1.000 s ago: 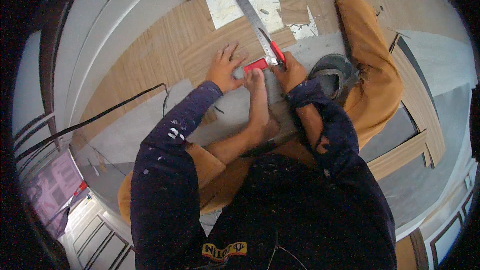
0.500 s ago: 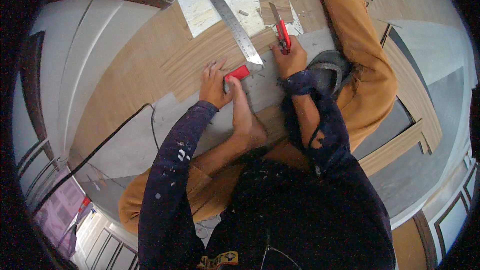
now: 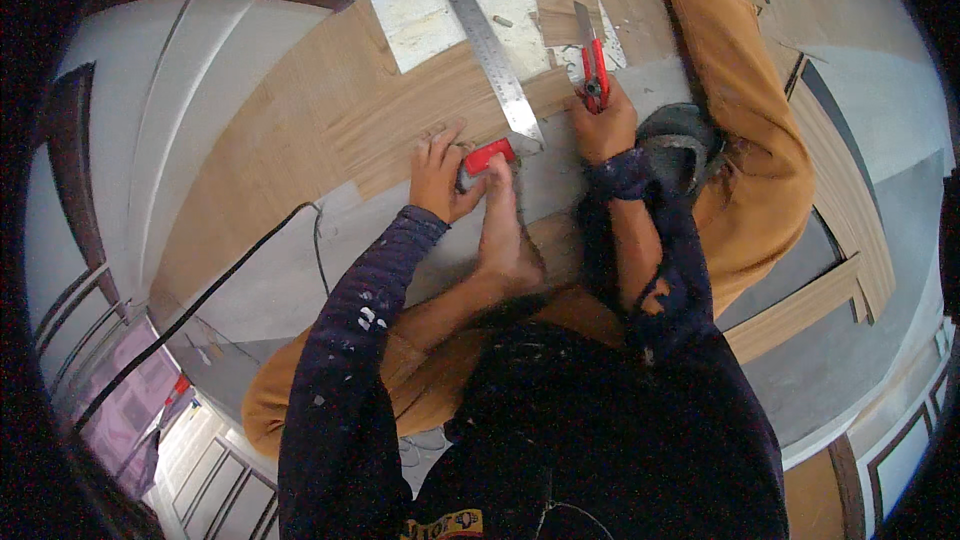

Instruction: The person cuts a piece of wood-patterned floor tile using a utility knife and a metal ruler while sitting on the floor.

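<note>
A try square (image 3: pixel 497 70) with a steel blade and red handle lies across a wood-look floor plank (image 3: pixel 400 125). My left hand (image 3: pixel 435 175) is at the handle's left end, fingers stretched over the plank and thumb below the handle. The toes of my bare foot (image 3: pixel 502 230) touch the handle from the near side. My right hand (image 3: pixel 605 128) is closed around a red utility knife (image 3: pixel 597 70), its blade out and pointing away from me. The knife is to the right of the square, apart from it, above a small plank offcut (image 3: pixel 557 15).
A white, stained sheet (image 3: pixel 420 25) with scraps is at the far side. My other foot wears a dark sandal (image 3: pixel 680 145) beside my right wrist. Cut planks (image 3: pixel 800 300) lie at right on grey flooring. A black cable (image 3: pixel 230 265) crosses the left, near the white wall (image 3: pixel 150 90).
The whole scene sits slightly farther right in the picture. Both hands, the square and the knife keep nearly the same places relative to each other.
</note>
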The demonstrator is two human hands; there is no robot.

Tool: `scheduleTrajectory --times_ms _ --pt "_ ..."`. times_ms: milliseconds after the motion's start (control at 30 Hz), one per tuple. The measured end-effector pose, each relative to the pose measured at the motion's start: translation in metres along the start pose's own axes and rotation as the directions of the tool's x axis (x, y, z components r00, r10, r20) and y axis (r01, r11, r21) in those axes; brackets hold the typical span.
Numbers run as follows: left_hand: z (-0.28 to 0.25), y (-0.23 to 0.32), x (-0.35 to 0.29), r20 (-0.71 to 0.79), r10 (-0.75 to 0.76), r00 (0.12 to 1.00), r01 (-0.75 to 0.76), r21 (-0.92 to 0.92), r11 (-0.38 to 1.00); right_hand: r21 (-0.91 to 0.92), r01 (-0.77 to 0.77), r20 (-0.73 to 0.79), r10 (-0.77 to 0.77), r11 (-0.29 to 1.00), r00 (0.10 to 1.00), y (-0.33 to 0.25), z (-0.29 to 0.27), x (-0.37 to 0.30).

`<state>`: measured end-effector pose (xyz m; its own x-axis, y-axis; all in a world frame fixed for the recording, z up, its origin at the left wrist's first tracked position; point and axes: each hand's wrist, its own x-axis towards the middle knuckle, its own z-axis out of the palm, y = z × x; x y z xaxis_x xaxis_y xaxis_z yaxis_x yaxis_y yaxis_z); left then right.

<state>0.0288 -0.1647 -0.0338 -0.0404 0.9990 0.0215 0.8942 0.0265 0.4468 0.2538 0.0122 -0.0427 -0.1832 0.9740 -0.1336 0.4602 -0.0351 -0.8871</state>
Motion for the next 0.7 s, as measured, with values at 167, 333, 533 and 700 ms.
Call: scheduleTrajectory --times_ms 167,333,533,700 --pt "0.004 0.004 0.000 -0.011 0.014 1.000 -0.013 0.046 0.999 -0.040 0.005 0.016 -0.004 0.999 1.000 0.004 -0.003 -0.006" --pt "0.006 0.001 -0.005 0.009 -0.002 1.000 0.002 -0.003 1.000 0.019 0.002 0.000 -0.002 1.000 1.000 0.000 0.000 -0.004" --pt "0.001 -0.003 -0.002 0.044 0.012 0.999 -0.009 -0.051 0.999 -0.029 -0.006 0.004 0.007 1.000 1.000 0.012 0.002 -0.002" --pt "0.007 -0.007 -0.004 0.018 0.027 0.999 -0.027 0.017 0.999 -0.169 0.073 -0.015 -0.077 0.983 0.997 0.008 0.005 -0.006"
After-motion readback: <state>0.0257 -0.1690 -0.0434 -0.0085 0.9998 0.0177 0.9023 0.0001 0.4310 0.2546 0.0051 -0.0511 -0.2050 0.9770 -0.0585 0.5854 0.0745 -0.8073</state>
